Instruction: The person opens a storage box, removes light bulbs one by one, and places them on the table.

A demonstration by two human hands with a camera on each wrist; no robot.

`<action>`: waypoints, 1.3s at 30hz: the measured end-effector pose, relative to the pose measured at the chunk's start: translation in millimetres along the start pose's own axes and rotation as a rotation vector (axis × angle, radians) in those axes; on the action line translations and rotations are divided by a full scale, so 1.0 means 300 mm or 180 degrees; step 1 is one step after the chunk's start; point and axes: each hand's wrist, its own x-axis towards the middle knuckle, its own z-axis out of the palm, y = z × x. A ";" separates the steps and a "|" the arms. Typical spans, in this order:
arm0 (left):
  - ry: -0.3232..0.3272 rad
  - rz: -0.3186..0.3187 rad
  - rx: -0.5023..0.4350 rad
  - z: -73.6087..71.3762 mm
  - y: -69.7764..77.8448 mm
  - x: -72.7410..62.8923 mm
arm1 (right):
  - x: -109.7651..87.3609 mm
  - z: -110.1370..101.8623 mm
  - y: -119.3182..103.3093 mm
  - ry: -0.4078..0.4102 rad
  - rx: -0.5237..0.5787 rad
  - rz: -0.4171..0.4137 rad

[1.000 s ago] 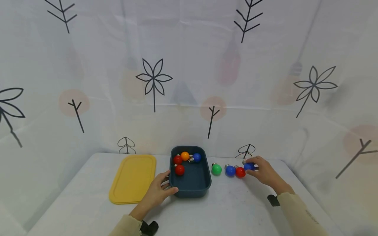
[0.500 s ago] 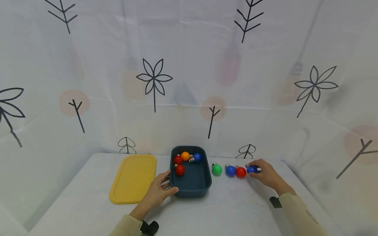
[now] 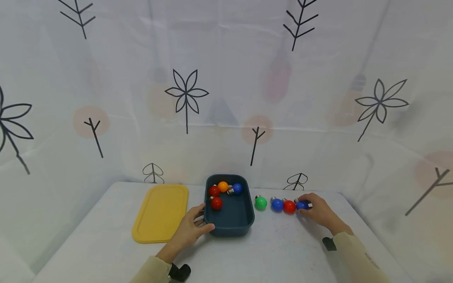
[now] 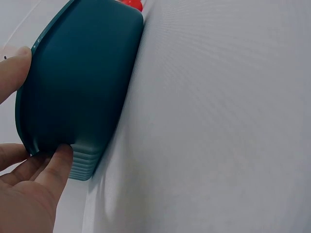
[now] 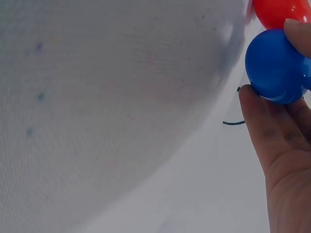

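My right hand point(image 3: 317, 211) pinches a blue light bulb point(image 5: 273, 64) between thumb and fingers, at the right end of a row on the table. Beside it in that row are a red bulb point(image 3: 289, 207), another blue bulb point(image 3: 277, 205) and a green bulb point(image 3: 260, 203), each with a metal screw base. With thumb and fingers spread around its near left corner, my left hand point(image 3: 187, 232) holds a dark teal plastic box point(image 4: 77, 82). Inside the box lie two red bulbs point(image 3: 216, 203), an orange bulb point(image 3: 223, 186) and a blue one point(image 3: 237, 188).
A flat yellow lid point(image 3: 161, 214) lies on the white-covered table point(image 3: 269, 255), left of the box. Behind the table hangs a white cloth point(image 3: 219, 98) printed with plants. Beige sleeves point(image 3: 152, 271) and dark wrist straps show on both arms.
My right hand has come down a little and slightly to the right with the blue bulb, beside the red one. The left hand and the box have stayed in place.
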 end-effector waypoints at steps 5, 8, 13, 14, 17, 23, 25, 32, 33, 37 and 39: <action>0.0013 -0.0005 -0.0023 0.001 -0.002 0.001 | 0.006 0.006 0.007 -0.0011 -0.0013 -0.0015; 0.0015 -0.0009 -0.0003 0.001 -0.004 0.002 | 0.009 0.010 0.009 -0.0030 -0.0036 0.0010; 0.0020 0.0019 0.0006 0.002 -0.005 0.001 | 0.010 0.015 0.009 -0.0085 -0.0043 0.0118; 0.0019 0.0029 0.0009 0.002 -0.005 0.001 | 0.010 0.016 0.008 -0.0094 -0.0045 0.0124; 0.0020 0.0029 0.0011 0.002 -0.003 0.000 | 0.010 0.018 0.009 -0.0113 -0.0056 0.0145; 0.0031 -0.0030 0.0046 0.001 -0.003 -0.003 | 0.009 0.021 0.007 -0.0136 -0.0048 0.0163; 0.0032 -0.0024 0.0049 0.000 -0.004 -0.003 | 0.008 0.021 0.006 -0.0133 -0.0050 0.0172; 0.0030 -0.0012 0.0030 -0.001 -0.005 -0.005 | 0.002 0.019 0.005 -0.0129 -0.0062 0.0194; 0.0025 -0.0017 0.0034 -0.001 -0.005 -0.005 | 0.002 0.019 0.007 -0.0134 -0.0062 0.0201; 0.0023 -0.0026 0.0059 0.000 -0.004 -0.003 | 0.000 0.018 0.010 -0.0139 -0.0062 0.0240; 0.0021 -0.0015 0.0069 0.000 -0.005 -0.002 | -0.002 0.017 0.009 -0.0142 -0.0051 0.0246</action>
